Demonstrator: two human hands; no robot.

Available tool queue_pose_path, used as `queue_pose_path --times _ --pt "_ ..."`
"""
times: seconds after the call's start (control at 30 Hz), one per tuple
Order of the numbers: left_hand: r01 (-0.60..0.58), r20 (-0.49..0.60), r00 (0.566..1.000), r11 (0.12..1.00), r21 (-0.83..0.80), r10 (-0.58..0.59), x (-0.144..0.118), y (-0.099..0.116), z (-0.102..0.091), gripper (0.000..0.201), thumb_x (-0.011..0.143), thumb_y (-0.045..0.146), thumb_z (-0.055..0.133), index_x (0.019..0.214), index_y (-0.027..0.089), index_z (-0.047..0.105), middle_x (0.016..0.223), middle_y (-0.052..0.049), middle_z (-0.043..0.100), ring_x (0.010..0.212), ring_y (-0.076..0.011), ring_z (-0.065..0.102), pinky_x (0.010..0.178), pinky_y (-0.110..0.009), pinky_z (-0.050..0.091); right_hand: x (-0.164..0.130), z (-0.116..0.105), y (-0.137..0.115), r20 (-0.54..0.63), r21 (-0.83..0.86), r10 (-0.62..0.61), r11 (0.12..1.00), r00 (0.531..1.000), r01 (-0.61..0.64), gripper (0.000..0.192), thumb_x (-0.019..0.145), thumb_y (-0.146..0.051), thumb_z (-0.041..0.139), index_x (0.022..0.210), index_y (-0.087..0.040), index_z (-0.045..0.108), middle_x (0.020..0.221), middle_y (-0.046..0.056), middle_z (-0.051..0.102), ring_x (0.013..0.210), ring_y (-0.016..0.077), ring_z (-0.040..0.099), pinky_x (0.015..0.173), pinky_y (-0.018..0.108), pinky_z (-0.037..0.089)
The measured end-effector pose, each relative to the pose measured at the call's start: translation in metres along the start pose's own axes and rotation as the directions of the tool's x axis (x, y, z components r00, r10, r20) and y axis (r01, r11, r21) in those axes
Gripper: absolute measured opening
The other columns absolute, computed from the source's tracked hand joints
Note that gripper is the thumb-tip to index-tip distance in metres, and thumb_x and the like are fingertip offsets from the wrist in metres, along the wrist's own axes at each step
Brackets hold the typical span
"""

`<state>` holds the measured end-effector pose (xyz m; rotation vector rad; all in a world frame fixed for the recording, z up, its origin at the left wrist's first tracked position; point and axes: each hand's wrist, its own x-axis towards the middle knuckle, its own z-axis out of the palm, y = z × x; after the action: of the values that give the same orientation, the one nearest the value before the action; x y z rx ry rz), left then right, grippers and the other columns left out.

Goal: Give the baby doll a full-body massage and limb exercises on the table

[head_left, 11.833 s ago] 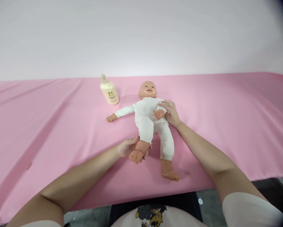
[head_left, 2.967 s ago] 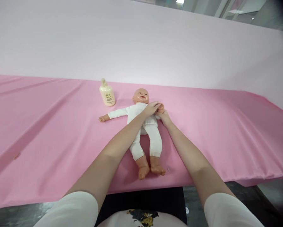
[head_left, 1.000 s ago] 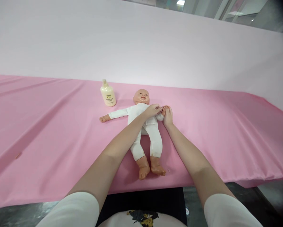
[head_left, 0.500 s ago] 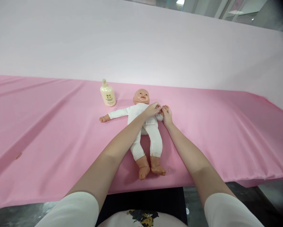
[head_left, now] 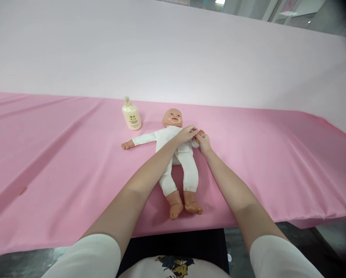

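A baby doll with a soft white body lies on its back, its bare plastic feet towards me. My left hand reaches across its chest, fingers closed on the doll's hand at the right of the picture. From the other side my right hand has its fingers wrapped round that same doll hand, whose small fingers stick up above mine. Much of the held doll arm is hidden behind my hands. The doll's other arm stretches out to the left.
A cream pump bottle stands left of the doll's head. Pink cloth with folds covers the table. Behind it rises a white wall. A small brownish piece lies far left.
My right hand's fingers have shifted slightly left and down on the doll's hand. My left hand, the doll's body and the bottle stay where they were.
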<state>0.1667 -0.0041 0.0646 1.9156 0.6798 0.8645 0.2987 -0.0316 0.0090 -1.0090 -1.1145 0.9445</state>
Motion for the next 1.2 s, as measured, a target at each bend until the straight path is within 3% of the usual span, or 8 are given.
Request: queue_pose_path --times 0.17,0.3,0.5,0.87,1.03,1.2 --pt "-0.1 0.06 0.994 0.993 0.059 0.096 0.001 0.001 -0.001 0.017 0.085 0.025 0.06 0.097 0.014 0.063 0.099 -0.006 0.068 0.093 -0.0169 0.061 0.087 -0.029 0.046 0.002 0.0 0.0 0.006 0.104 0.056 0.993 0.998 -0.056 0.046 0.052 -0.044 0.088 0.087 -0.018 0.074 0.073 0.0 0.072 0.069 0.0141 0.065 0.074 0.029 0.055" --pt "-0.09 0.047 0.995 0.99 0.11 0.085 0.004 -0.004 -0.002 0.02 0.087 0.021 0.055 0.102 0.014 0.065 0.106 -0.007 0.069 0.099 -0.0186 0.061 0.093 -0.032 0.045 0.003 0.001 0.001 -0.016 0.102 0.051 0.994 0.999 -0.049 0.042 0.054 -0.04 0.086 0.087 -0.018 0.073 0.078 0.0 0.074 0.072 0.0142 0.068 0.077 0.029 0.055" --pt "-0.088 0.051 0.995 0.989 0.122 0.082 0.006 -0.01 -0.003 0.024 0.086 0.021 0.055 0.105 0.011 0.066 0.105 -0.008 0.069 0.097 -0.0189 0.062 0.092 -0.032 0.047 0.004 0.002 0.005 -0.032 0.096 0.006 0.995 0.999 -0.003 0.037 0.056 -0.035 0.084 0.088 -0.019 0.074 0.083 0.001 0.074 0.082 0.0159 0.07 0.083 0.03 0.055" --pt "-0.07 0.078 0.995 0.996 0.058 0.065 0.003 -0.004 -0.002 0.027 0.085 0.021 0.057 0.109 0.012 0.065 0.106 -0.007 0.069 0.098 -0.0181 0.062 0.092 -0.032 0.046 0.0 0.001 0.003 0.059 0.122 -0.06 0.991 0.996 0.052 0.04 0.061 -0.037 0.083 0.094 -0.021 0.067 0.102 0.005 0.075 0.1 0.021 0.07 0.098 0.039 0.054" --pt "-0.08 0.065 0.995 0.997 0.012 0.079 0.004 -0.006 -0.002 0.026 0.087 0.034 0.059 0.101 0.013 0.065 0.094 -0.005 0.067 0.089 -0.0165 0.06 0.086 -0.03 0.046 -0.002 0.003 -0.001 0.069 0.092 -0.093 0.992 0.993 0.087 0.042 0.065 -0.047 0.082 0.094 -0.02 0.068 0.094 0.004 0.075 0.09 0.0196 0.07 0.092 0.036 0.056" --pt "-0.068 0.08 0.994 0.997 -0.029 0.07 0.004 -0.01 -0.002 0.036 0.091 0.048 0.052 0.094 0.014 0.063 0.071 0.002 0.054 0.065 -0.0119 0.049 0.066 -0.026 0.041 -0.005 0.003 -0.005 0.078 0.096 -0.155 0.984 0.985 0.147 0.042 0.083 -0.06 0.061 0.091 -0.02 0.071 0.076 0.003 0.07 0.076 0.0175 0.067 0.084 0.033 0.055"
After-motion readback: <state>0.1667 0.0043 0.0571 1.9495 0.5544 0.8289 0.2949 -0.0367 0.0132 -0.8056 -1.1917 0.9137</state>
